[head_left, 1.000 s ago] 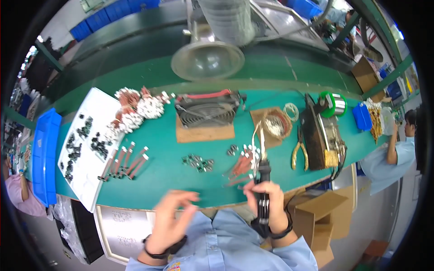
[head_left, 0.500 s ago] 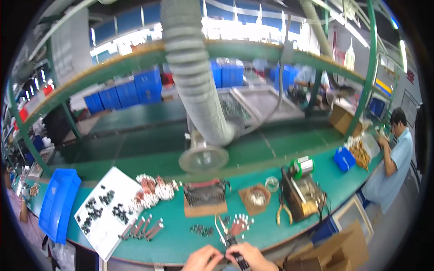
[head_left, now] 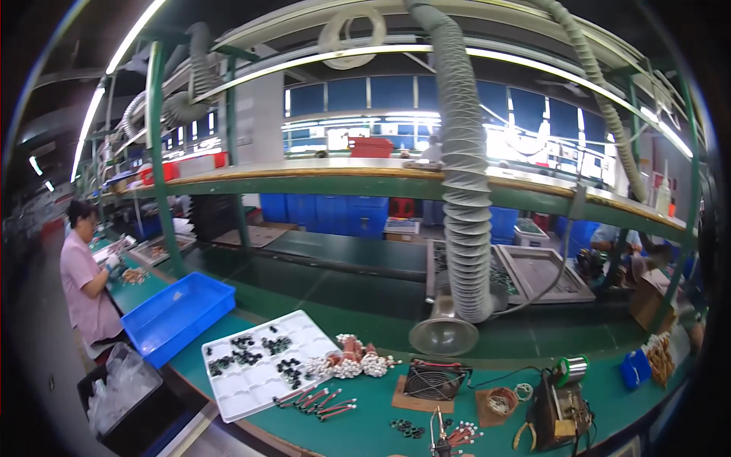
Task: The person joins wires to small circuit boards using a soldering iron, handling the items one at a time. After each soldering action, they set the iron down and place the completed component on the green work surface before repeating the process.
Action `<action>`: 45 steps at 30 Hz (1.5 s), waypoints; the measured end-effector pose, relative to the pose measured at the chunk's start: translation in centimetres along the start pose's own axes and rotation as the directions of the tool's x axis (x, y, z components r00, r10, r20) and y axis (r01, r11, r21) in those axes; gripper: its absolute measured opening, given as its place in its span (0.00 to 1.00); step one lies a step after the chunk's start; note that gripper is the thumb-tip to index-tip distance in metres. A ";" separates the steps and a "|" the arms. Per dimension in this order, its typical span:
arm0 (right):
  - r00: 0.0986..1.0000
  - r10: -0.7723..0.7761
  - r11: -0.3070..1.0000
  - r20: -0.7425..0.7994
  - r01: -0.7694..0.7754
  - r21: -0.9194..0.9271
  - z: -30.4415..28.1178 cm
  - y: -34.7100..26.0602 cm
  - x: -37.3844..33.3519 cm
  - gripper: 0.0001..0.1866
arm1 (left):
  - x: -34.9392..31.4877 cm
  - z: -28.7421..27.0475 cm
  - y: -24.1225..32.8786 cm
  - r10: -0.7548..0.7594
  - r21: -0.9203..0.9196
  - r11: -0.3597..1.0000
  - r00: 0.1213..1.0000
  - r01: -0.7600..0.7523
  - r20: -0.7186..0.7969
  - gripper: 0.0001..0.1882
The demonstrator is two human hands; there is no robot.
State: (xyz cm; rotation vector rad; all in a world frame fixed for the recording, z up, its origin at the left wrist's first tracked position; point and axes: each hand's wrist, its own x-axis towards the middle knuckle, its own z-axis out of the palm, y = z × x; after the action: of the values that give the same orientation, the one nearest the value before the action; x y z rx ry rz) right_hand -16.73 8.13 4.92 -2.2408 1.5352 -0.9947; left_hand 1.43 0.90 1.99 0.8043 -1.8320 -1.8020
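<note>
Neither of my hands shows in the picture now. At the lower edge a slim upright metal tool with a dark lower part (head_left: 439,440) stands on the green bench, its lower end cut off. Beside it lies a small fan of red wire leads with white ends (head_left: 463,435). Small dark round parts (head_left: 407,428) are scattered to its left. More wire leads with dark parts attached (head_left: 324,401) lie in a row by the white tray (head_left: 232,405), which carries several groups of small black parts.
A blue bin (head_left: 179,316) stands at the left, with bundled white-ended wires (head_left: 358,358) near the tray. A small fan (head_left: 434,381), solder spool (head_left: 572,370), pliers (head_left: 525,436) and a funnel-ended duct (head_left: 445,335) are in front. A person in pink (head_left: 87,282) works at the far left.
The view has swung up and to the left. Both my hands, earlier at the lower edge around the dark tool, have dropped out of sight. The person in pink shows more fully.
</note>
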 end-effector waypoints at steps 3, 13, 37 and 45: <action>0.985 0.166 0.943 0.050 -0.173 0.285 -0.3 -0.4 -0.2 0.12 | -0.3 -0.2 0.8 -0.126 -0.186 0.973 0.989 0.138 0.076 0.08; 0.981 0.100 0.988 -0.165 -0.079 0.132 1.2 0.6 -1.1 0.15 | -0.1 1.7 0.3 0.486 0.679 0.626 0.873 -0.384 0.045 0.05; 0.856 0.435 0.835 -0.280 -0.266 0.482 2.8 4.5 -3.6 0.18 | 3.2 0.4 -0.6 0.130 0.353 0.932 0.986 -0.086 -0.105 0.04; 0.793 0.495 0.820 -0.355 -0.293 0.491 1.0 6.6 -3.6 0.21 | 5.8 -2.0 0.3 0.161 0.624 0.772 0.915 0.117 -0.370 0.06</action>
State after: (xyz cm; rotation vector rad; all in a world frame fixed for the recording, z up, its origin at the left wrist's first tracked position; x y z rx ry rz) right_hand -21.66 8.42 -0.87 -1.3505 1.6804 -1.6148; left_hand -1.50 -4.45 1.87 1.2766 -2.1420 -0.8521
